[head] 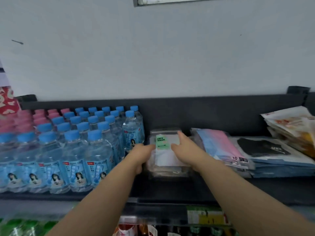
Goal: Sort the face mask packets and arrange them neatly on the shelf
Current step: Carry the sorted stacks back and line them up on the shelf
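Observation:
A stack of clear face mask packets (166, 160) with a green "FACE MASK" label lies on the dark shelf (170, 186), just right of the water bottles. My left hand (142, 155) grips the stack's left edge. On its right side rests my right hand (185, 148), fingers spread over the top packet. A pile of blue and pink mask packets (221, 147) sits to the right. Beyond that pile lies a black mask packet (260, 147) on top of several blue packets (281, 165).
Rows of blue-capped water bottles (81, 147) and pink-capped ones (40, 114) fill the shelf's left half. Orange and white pouches (293, 126) are stacked at the far right. A lower shelf with price tags (206, 215) and drinks is below.

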